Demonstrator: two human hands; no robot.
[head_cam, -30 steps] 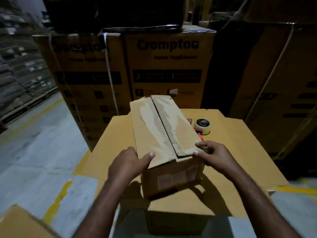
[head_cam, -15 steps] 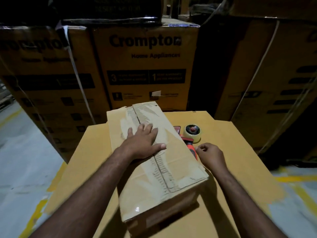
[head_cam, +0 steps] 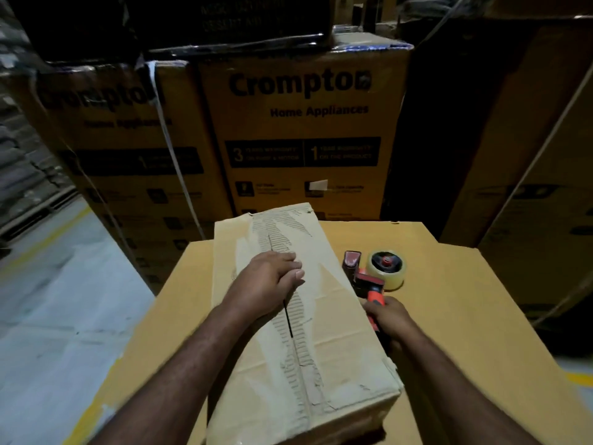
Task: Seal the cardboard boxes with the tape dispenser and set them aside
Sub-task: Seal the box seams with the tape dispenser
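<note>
A worn cardboard box (head_cam: 333, 342) with torn paper along its centre seam lies lengthwise on a large flat carton (head_cam: 481, 332). My left hand (head_cam: 269, 282) presses flat on the box's closed top flaps near the seam. Just right of the box, my right hand (head_cam: 390, 317) grips the orange handle of the tape dispenser (head_cam: 373, 277), which lies on the carton with its clear tape roll (head_cam: 386, 268) at the far end.
Tall strapped Crompton cartons (head_cam: 301, 139) stand in a wall right behind the work surface and to the right (head_cam: 529, 155). Grey concrete floor (head_cam: 57, 300) with a yellow line lies to the left.
My left hand moved from the box's near corner onto its top flaps. My right hand left the box, reached right and closed round the dispenser handle. The view came nearer.
</note>
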